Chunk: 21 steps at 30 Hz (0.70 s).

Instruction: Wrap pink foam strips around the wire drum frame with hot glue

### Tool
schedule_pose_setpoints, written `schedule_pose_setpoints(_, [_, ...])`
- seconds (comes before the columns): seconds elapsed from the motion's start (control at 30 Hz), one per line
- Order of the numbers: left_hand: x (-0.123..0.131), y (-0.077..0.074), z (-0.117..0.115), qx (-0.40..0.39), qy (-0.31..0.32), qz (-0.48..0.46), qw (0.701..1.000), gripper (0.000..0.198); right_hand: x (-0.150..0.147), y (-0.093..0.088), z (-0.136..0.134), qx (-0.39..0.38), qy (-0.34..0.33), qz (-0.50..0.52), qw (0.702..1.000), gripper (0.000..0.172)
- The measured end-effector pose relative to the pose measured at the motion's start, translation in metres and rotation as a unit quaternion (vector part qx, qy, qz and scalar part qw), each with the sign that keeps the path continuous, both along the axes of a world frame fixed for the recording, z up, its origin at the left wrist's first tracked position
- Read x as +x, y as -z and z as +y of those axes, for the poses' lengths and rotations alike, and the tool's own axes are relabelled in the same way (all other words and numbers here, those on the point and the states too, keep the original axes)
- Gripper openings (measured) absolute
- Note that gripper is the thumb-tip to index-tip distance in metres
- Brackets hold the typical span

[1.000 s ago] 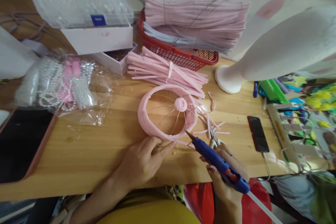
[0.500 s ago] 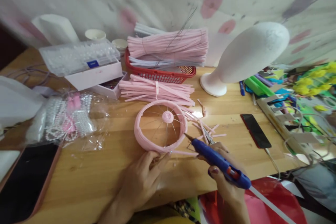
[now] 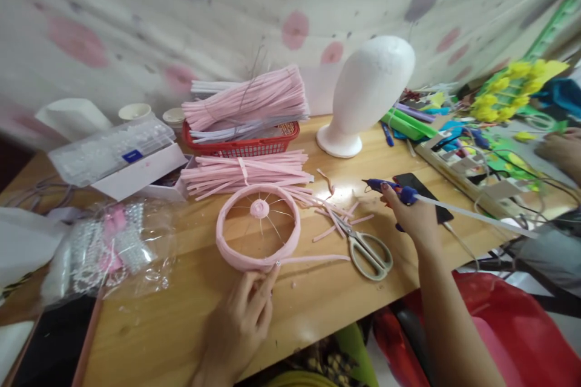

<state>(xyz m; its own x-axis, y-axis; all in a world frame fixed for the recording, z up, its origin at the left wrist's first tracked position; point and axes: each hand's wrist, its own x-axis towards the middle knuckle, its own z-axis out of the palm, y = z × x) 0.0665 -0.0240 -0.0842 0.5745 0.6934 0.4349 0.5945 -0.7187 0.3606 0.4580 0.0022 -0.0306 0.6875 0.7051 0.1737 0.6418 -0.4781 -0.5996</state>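
Observation:
A round wire frame wrapped in pink strip (image 3: 256, 227) lies on the wooden table (image 3: 172, 314). My left hand (image 3: 245, 314) pinches its near rim, fingers closed on the pink wrap, from which a loose pink tail (image 3: 313, 259) trails right. My right hand (image 3: 408, 214) is stretched out to the right and grips a blue glue gun (image 3: 390, 188) with a white glue stick sticking out behind, held over the table near a black phone (image 3: 424, 193). Scissors (image 3: 365, 248) lie between the two hands.
A bundle of pink strips (image 3: 247, 170) and a red basket (image 3: 242, 142) of more strips sit behind the frame. A white foam head (image 3: 363, 94) stands at the back. Bead boxes (image 3: 113, 154) and bagged pearls (image 3: 109, 248) are on the left. Craft clutter and another person's hand (image 3: 560, 151) are at the right.
My right hand has carried the glue gun away from the frame's rim, up and to the right. The scissors now lie uncovered. My left hand stays on the rim. The view has tilted up.

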Motion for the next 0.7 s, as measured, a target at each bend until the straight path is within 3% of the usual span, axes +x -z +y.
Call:
schedule_pose_setpoints(0.3, [0.001, -0.003, 0.000, 0.010, -0.001, -0.008, 1.000, 0.059, -0.005, 0.002, -0.025, -0.084, -0.022, -0.040, 0.995, 0.059])
schedule_pose_setpoints(0.4, [0.001, -0.001, 0.000, 0.008, 0.001, -0.006, 1.000, 0.059, -0.002, -0.007, -0.038, -0.122, -0.031, -0.060, 0.990, 0.056])
schedule_pose_setpoints(0.5, [0.001, 0.000, 0.001, 0.005, 0.002, -0.004, 1.000, 0.058, -0.005, -0.028, -0.062, -0.167, -0.064, -0.075, 0.981, 0.051])
schedule_pose_setpoints(0.6, [0.001, 0.000, 0.001, 0.006, 0.007, -0.006, 1.000, 0.058, -0.029, -0.065, -0.102, -0.173, -0.188, -0.034, 0.966, 0.051])
schedule_pose_setpoints(0.7, [0.001, 0.000, 0.000, 0.005, 0.008, -0.002, 1.000, 0.060, -0.074, -0.100, -0.148, -0.091, -0.364, 0.029, 0.926, 0.048])
